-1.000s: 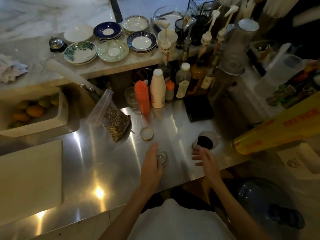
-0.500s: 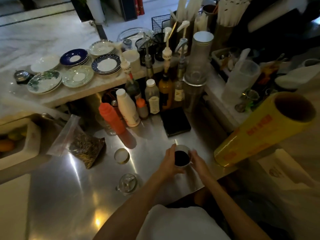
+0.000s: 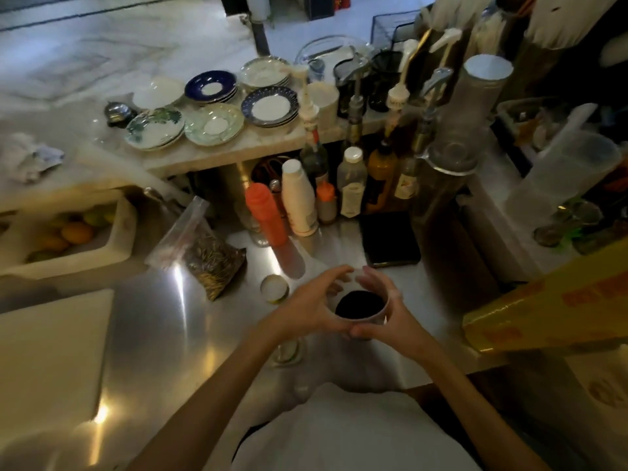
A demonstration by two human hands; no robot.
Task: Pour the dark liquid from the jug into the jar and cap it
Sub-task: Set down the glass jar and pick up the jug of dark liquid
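A small white jug point(image 3: 360, 305) holding dark liquid is cupped between both hands above the steel counter point(image 3: 163, 334). My left hand point(image 3: 311, 305) wraps its left side and my right hand point(image 3: 387, 309) its right side, thumbs meeting at the near rim. The small clear glass jar point(image 3: 287, 351) stands on the counter just below my left wrist, partly hidden by the forearm. The round jar cap point(image 3: 274, 288) lies flat on the counter to the left of my left hand.
A plastic bag of seeds point(image 3: 210, 260) lies left of the cap. Bottles, an orange squeeze bottle point(image 3: 266, 215) and a black scale point(image 3: 389, 237) crowd the back. A yellow wrap roll point(image 3: 550, 307) juts in at right. A white board point(image 3: 51, 355) lies at left.
My left hand left the jar and joined my right hand on the jug. Both hands now hold the jug, nearer the jar than before. The camera view shifted.
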